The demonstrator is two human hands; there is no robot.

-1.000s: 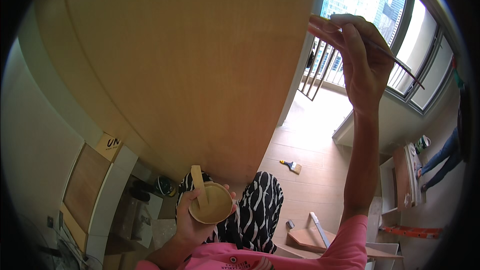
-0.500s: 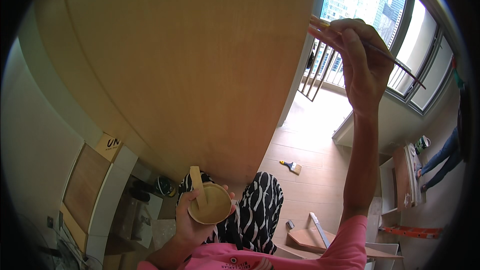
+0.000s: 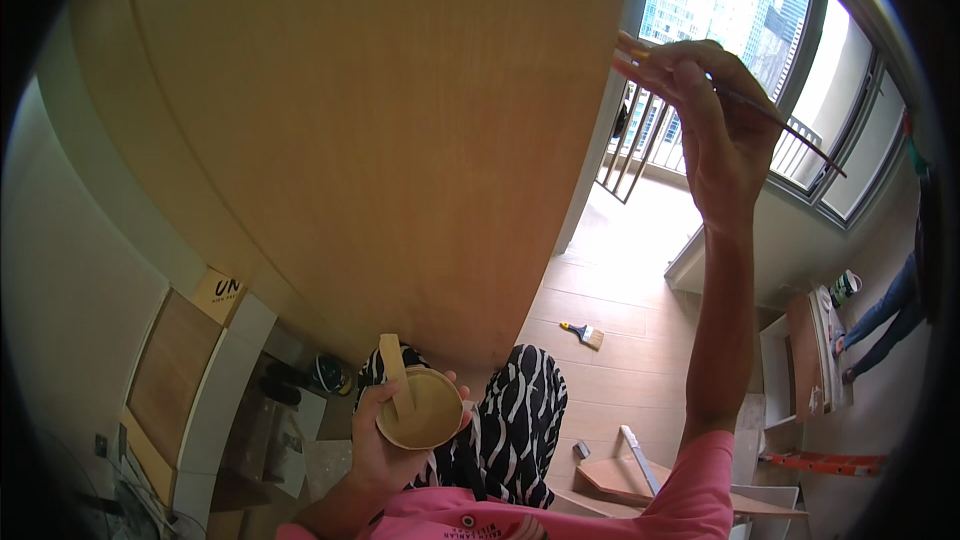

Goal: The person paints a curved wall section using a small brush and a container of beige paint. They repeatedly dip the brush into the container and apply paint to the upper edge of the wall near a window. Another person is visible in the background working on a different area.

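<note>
My right hand (image 3: 722, 110) is raised at the upper right, closed on a thin paintbrush (image 3: 800, 139). Its dark handle slants down to the right, and its tip end meets the edge of a large light-brown wooden panel (image 3: 400, 140). The fingers partly hide the brush's front end. Low in front of me, my left hand (image 3: 378, 440) is wrapped around a round bowl (image 3: 430, 420) with pale tan stuff inside. A flat wooden stick (image 3: 396, 370) leans out of the bowl, touching its rim near my left thumb.
A wide paintbrush (image 3: 583, 335) lies on the tiled floor to the right of the panel. Wooden boards (image 3: 610, 480) and an orange ladder (image 3: 826, 463) are at the lower right. Another person's legs (image 3: 880, 315) show at the far right. A paint can (image 3: 330, 374) stands lower left.
My right hand has shifted slightly left and down along the panel's edge with the thin paintbrush. My left hand and the bowl have stayed in place.
</note>
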